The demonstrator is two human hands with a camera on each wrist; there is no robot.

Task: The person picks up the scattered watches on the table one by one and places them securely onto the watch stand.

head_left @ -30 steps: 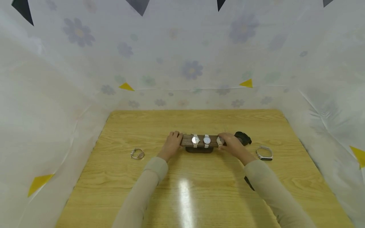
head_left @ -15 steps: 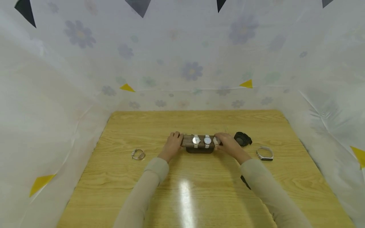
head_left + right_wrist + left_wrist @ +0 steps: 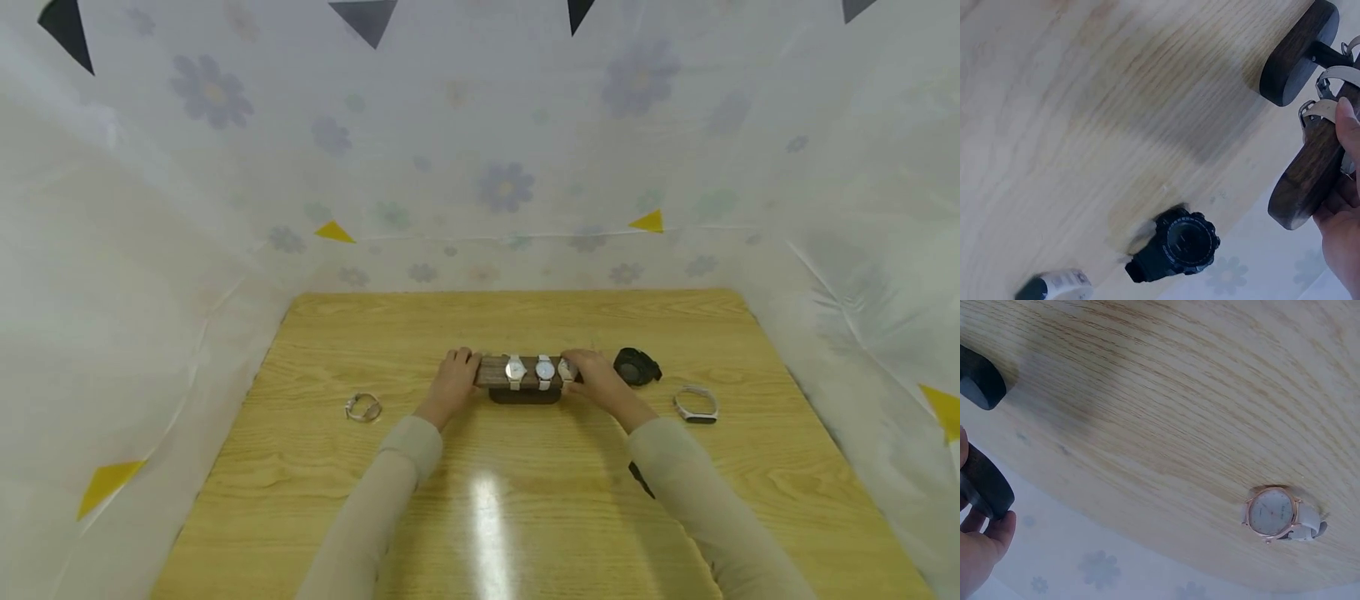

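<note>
The watch stand (image 3: 531,372) is on the surface (image 3: 390,333) just below the middle of the head view, its dark bar (image 3: 1310,172) carried on a short post above a smaller base (image 3: 525,397). On the bar sit a left watch (image 3: 515,369), a middle watch (image 3: 545,369) and, nearest the right end, a right watch (image 3: 567,370) that is partly covered.

The left hand (image 3: 452,382) has its fingers curled round the bar's left end, thumb against one side. The right hand (image 3: 600,383) pinches the right watch against the bar, its thumb on the pale strap.

The bar looks like stiff wood, fairly light and easy to tip over so small a base; bracing its end is the sensible hold. The straps are probably soft and a snug fit, so each watch is best taken by the strap, sparing the glass.

A rose-rimmed watch (image 3: 1272,514) lies lower right in the left wrist view, well apart from the stand. A black watch (image 3: 634,367) is just beside the right hand, with a white band (image 3: 697,406) farther right. The right sleeve (image 3: 705,500) partly hides a dark object (image 3: 640,480), too covered to identify. Nothing blocks the bar itself, though the black watch could be knocked.
</note>
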